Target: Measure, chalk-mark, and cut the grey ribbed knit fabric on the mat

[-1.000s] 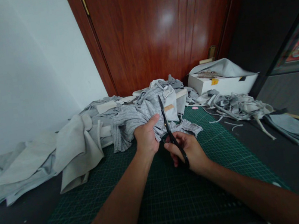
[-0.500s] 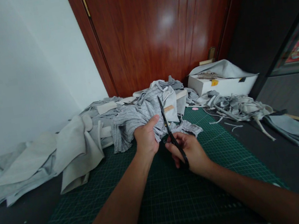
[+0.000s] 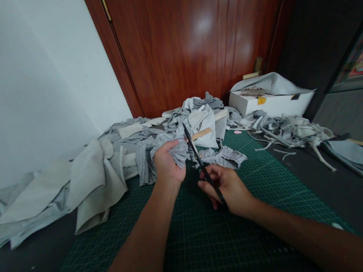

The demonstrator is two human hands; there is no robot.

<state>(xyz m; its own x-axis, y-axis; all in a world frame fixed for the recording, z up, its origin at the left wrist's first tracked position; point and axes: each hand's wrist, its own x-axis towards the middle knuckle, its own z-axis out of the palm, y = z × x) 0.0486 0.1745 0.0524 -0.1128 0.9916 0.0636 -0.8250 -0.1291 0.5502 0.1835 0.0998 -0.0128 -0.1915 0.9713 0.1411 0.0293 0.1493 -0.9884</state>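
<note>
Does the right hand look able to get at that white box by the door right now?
Probably not straight away: the right hand is closed on black scissors, and the white box sits far back beyond a heap of grey strips.

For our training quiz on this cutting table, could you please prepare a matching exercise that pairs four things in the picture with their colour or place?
Things:
1. scissors
2. cutting mat
3. box
4. striped cloth

Descriptions:
A. dark green with a grid
B. white, at the far right by the door
C. black, in the right hand
D. grey, gripped by the left hand

Pairs: 1-C, 2-A, 3-B, 4-D
</note>
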